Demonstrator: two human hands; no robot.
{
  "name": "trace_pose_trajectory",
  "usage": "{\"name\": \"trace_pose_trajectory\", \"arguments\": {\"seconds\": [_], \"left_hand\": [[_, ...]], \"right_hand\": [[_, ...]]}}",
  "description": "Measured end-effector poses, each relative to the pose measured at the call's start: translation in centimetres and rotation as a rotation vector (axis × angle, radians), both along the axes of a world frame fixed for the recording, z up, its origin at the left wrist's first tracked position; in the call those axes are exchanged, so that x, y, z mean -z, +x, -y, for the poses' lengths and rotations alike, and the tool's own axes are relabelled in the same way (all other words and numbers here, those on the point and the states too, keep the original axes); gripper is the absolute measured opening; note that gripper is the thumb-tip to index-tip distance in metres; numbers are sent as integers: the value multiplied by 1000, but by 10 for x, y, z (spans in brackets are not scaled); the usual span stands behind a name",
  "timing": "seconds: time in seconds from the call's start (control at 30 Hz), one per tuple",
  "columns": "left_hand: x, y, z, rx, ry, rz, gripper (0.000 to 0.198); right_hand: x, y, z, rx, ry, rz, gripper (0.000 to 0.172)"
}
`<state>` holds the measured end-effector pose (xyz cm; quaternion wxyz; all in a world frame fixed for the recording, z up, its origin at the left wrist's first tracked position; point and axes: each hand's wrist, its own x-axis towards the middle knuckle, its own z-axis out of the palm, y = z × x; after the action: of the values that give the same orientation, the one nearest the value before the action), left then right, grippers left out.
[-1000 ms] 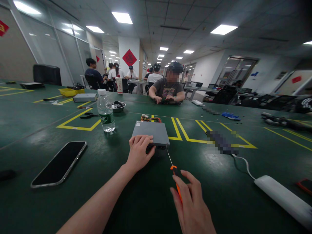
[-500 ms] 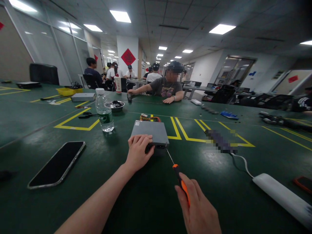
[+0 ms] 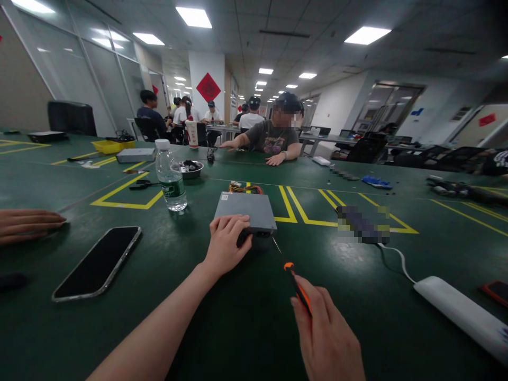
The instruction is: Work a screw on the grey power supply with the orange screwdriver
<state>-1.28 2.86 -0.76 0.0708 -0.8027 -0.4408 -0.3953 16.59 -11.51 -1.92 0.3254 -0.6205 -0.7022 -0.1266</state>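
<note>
A flat grey metal box (image 3: pixel 246 210) lies on the green table (image 3: pixel 238 317), with coloured wires (image 3: pixel 241 188) at its far end. My left hand (image 3: pixel 226 244) rests on the box's near edge, fingers curled over it. My right hand (image 3: pixel 327 338) is closed round the orange-and-black handle of a screwdriver (image 3: pixel 294 280). The thin shaft points at the box's near right corner, its tip just short of it.
A dark phone (image 3: pixel 98 261) lies at the left, a water bottle (image 3: pixel 170 176) beyond it. Another person's hand (image 3: pixel 27 224) rests at the left edge. A white power strip (image 3: pixel 460 316) and cable lie right. A person (image 3: pixel 273 138) sits opposite; others work behind.
My right hand closed on the screwdriver handle and drew it slightly back from the box. Another person's hand came in at the left. The person opposite reached out an arm.
</note>
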Motion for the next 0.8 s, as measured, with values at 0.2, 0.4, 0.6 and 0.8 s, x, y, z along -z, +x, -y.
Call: {"name": "trace_pose_trajectory", "arguments": {"seconds": [0.2,0.4,0.6,0.8], "left_hand": [[0,0,3,-1,-18,-53,31],[-1,-1,4,-4,-6,-106,35],[-2,-1,7,-71,34,-144,36],[-2,-1,10,-82,6,-159,36]], "right_hand": [[1,-19,-1,-42,232,158,32],[-12,-9,-2,-12,171,124,32],[-9,-19,-2,-58,183,179,33],[-11,-13,-1,-50,179,91,28]]}}
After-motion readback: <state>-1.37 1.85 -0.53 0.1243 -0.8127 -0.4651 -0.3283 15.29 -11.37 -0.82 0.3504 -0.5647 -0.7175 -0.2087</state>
